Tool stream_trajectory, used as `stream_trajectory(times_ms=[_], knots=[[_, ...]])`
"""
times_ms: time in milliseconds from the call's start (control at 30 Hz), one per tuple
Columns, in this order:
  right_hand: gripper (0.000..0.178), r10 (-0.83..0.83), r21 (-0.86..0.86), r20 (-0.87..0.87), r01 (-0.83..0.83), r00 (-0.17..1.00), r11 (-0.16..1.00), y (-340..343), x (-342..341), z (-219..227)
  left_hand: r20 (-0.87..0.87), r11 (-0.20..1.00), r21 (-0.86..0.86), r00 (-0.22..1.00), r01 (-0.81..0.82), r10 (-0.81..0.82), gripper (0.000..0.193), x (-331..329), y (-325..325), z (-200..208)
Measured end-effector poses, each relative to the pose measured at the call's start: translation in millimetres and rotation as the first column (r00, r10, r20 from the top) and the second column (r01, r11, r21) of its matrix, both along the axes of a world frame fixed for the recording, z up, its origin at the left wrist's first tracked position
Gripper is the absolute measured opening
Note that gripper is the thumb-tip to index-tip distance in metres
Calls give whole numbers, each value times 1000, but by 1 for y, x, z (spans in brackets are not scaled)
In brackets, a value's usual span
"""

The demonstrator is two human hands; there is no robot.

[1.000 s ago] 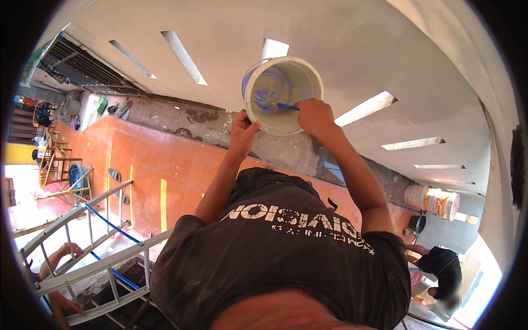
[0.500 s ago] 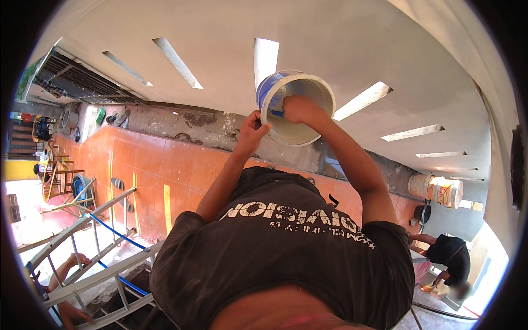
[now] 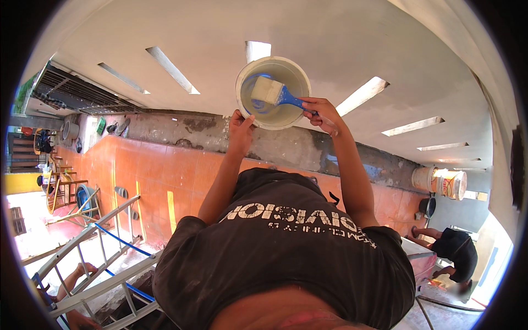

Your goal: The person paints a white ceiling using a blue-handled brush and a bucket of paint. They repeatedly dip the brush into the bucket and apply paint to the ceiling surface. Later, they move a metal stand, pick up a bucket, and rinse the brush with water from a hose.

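A round whitish bucket (image 3: 300, 74), streaked blue inside, is held up in front of the plastered wall with its mouth facing me. My left hand (image 3: 241, 125) is closed on the bucket's near left rim, thumb over the edge. In my right hand (image 3: 323, 113) is the blue handle of a wide paintbrush (image 3: 268, 89). Its pale, coated bristles lie over the bucket's mouth, pointing left. How much liquid the bucket holds I cannot tell.
The grey wall (image 3: 330, 49) has slanted slots. Orange tiles (image 3: 154, 165) cover the floor below. A metal ladder (image 3: 104, 275) stands lower left, with another person's arm (image 3: 77, 278) by it. Stacked buckets (image 3: 440, 182) are at right, near a bending person in dark clothes (image 3: 456, 250).
My right hand has come out of the bucket to its right rim, bringing the paintbrush into view. The bucket has shifted left and up and turned its mouth more toward me.
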State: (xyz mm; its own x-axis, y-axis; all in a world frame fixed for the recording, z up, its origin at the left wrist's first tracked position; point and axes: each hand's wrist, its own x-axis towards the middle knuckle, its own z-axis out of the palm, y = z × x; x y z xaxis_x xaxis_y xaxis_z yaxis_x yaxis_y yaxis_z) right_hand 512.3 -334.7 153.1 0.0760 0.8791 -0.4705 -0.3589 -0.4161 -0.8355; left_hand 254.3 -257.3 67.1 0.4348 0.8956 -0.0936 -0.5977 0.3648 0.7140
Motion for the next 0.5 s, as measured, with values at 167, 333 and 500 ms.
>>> stream_trajectory(times_ms=[167, 333, 500], knots=[[34, -163, 21, 136, 161, 977, 987, -41, 22, -7, -13, 998, -15, 998, 55, -55, 14, 14, 3, -4], [33, -224, 49, 253, 219, 941, 974, -82, 45, -34, -86, 986, -65, 984, 153, -158, 15, 57, -11, -7], [25, -386, 40, 19, 385, 922, 922, -144, 83, -63, -128, 966, -110, 961, 233, -246, 14, 116, -33, -9]])
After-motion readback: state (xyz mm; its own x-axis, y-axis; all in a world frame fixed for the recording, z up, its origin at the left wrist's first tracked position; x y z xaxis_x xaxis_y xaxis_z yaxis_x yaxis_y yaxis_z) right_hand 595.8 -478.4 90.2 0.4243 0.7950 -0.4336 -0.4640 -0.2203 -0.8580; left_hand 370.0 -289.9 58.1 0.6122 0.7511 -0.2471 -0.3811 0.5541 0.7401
